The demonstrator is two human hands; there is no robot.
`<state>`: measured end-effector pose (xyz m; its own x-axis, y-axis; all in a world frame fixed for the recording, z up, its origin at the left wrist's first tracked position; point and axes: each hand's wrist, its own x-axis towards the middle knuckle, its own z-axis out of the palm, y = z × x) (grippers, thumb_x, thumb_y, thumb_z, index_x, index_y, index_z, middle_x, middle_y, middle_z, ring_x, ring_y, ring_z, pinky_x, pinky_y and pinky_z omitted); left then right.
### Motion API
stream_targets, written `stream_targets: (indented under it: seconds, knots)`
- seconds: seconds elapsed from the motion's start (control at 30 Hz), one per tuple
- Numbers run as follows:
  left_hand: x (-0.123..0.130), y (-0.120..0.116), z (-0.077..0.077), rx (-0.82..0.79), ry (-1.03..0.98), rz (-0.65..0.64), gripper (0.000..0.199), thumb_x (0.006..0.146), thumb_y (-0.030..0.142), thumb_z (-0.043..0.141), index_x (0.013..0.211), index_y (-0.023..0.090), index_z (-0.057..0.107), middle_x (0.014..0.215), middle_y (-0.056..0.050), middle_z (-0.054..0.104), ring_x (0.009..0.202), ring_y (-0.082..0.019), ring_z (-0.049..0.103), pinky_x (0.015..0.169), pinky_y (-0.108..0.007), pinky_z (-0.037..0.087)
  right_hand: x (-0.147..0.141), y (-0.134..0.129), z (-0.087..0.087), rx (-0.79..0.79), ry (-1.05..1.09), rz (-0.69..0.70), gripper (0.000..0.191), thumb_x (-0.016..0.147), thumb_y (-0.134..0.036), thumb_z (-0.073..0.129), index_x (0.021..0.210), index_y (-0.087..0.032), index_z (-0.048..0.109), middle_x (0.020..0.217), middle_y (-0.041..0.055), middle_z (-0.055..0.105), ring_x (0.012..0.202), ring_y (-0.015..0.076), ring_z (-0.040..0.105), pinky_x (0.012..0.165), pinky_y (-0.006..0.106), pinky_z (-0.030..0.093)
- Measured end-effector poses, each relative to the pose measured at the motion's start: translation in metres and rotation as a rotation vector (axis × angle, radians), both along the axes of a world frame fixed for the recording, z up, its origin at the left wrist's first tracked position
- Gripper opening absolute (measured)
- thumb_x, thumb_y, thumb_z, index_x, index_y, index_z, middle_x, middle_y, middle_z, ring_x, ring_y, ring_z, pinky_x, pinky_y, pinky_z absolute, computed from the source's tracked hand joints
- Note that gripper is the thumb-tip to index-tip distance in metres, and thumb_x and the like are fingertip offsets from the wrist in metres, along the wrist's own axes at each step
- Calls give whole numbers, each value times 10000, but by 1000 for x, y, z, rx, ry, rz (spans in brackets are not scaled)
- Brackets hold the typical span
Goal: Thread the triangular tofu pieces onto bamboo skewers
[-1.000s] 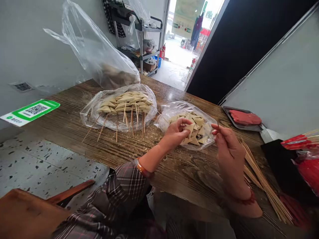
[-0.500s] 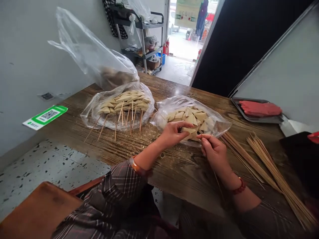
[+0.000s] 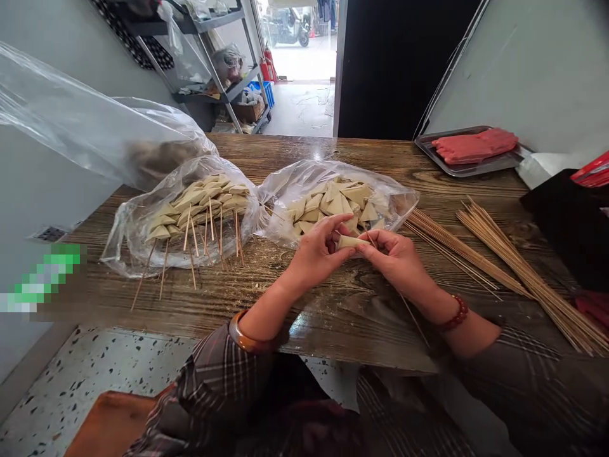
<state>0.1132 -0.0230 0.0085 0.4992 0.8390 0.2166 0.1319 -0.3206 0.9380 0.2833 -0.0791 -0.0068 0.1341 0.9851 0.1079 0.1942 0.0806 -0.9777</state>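
Observation:
Between the thumb and fingers of my left hand [image 3: 314,254] is a pale, flat tofu piece [image 3: 351,242], held edge-up over the table. My right hand [image 3: 394,254] pinches a thin bamboo skewer [image 3: 413,317], whose lower part slants out below the palm. The fingertips of both hands meet at the piece; whether the skewer's tip is inside it I cannot tell. Just beyond the hands, a clear plastic bag [image 3: 399,197] holds loose triangular tofu pieces [image 3: 333,200]. To the left, skewered tofu pieces [image 3: 204,197] are stacked on another clear bag [image 3: 117,244], sticks toward me.
Two bundles of bamboo skewers, one darker [image 3: 461,247] and one lighter [image 3: 518,273], lie at right. Behind them is a black tray [image 3: 459,170] with red gloves [image 3: 476,146]. A wheeled shelf cart [image 3: 228,95] stands beyond the wooden table [image 3: 304,317], near a doorway.
My left hand has drawn back from the bag with a tofu piece now visible in its fingers. My right hand has come in to meet it. The view has turned left and downward.

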Motion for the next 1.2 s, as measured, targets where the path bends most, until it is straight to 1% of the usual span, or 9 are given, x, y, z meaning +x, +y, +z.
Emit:
stream_targets:
  seconds: [0.1, 0.2, 0.3, 0.4, 0.47, 0.53, 0.7, 0.87, 1.2]
  knots:
    - [0, -1, 1, -118, -46, -60, 408, 787, 289, 724, 1155, 132, 643, 937, -64, 668, 771, -119, 588, 690, -236, 478, -2, 1, 0, -5, 136, -27, 323, 803, -497, 691, 836, -175, 692, 634, -33, 553, 552, 91, 423, 516, 233, 340]
    - [1, -2, 2, -235, -63, -149, 263, 847, 370, 665, 953, 130, 678, 828, -55, 683, 743, -130, 617, 688, -249, 496, -3, 0, 1, 19, 117, -31, 337, 795, -516, 704, 837, -182, 693, 654, -22, 583, 569, 101, 463, 532, 239, 386]
    - [0, -1, 2, -300, -142, -95, 259, 836, 393, 685, 869, 136, 680, 752, -31, 671, 684, -107, 603, 644, -221, 483, -2, -2, 1, 62, 46, -25, 348, 840, -518, 664, 942, -190, 718, 666, -12, 594, 589, 116, 497, 538, 245, 411]
    - [-1, 3, 1, -382, -312, 1, 249, 783, 372, 748, 840, 140, 679, 782, -20, 681, 699, -89, 612, 645, -194, 488, 0, -5, 1, 98, 3, -38, 393, 940, -502, 531, 1106, -193, 707, 585, -37, 496, 518, 112, 445, 490, 245, 373]
    - [-2, 5, 1, -475, -402, 13, 261, 766, 358, 769, 868, 136, 677, 826, -34, 703, 723, -94, 643, 658, -194, 505, 0, -7, 2, 133, -59, -36, 387, 968, -471, 488, 1120, -194, 712, 568, -35, 483, 508, 118, 454, 492, 254, 381]
    - [-3, 6, 2, -555, -455, 13, 304, 771, 338, 771, 973, 134, 669, 851, -55, 726, 737, -109, 677, 671, -202, 521, -3, -11, 5, 176, -151, -31, 358, 970, -430, 488, 1108, -201, 726, 603, -8, 562, 564, 143, 538, 537, 272, 435]
    - [-5, 7, 5, -658, -527, 36, 429, 790, 281, 763, 1165, 139, 611, 838, -67, 750, 712, -129, 710, 669, -223, 554, -13, -20, 13, 286, -346, 31, 300, 937, -334, 522, 1125, -228, 730, 876, 44, 757, 749, 185, 679, 695, 319, 538]
    - [-6, 9, 4, -740, -545, 43, 364, 830, 247, 716, 1171, 148, 633, 819, -60, 752, 696, -127, 715, 645, -219, 559, -14, -21, 11, 272, -418, 76, 325, 938, -298, 517, 1184, -227, 716, 830, 36, 766, 687, 179, 681, 667, 315, 546]
    - [-8, 10, 1, -841, -592, 47, 257, 861, 216, 669, 1103, 131, 648, 828, -84, 752, 739, -155, 726, 706, -268, 575, -14, -20, 3, 322, -448, 77, 337, 927, -256, 523, 1200, -223, 718, 996, 66, 783, 742, 185, 712, 714, 321, 570]
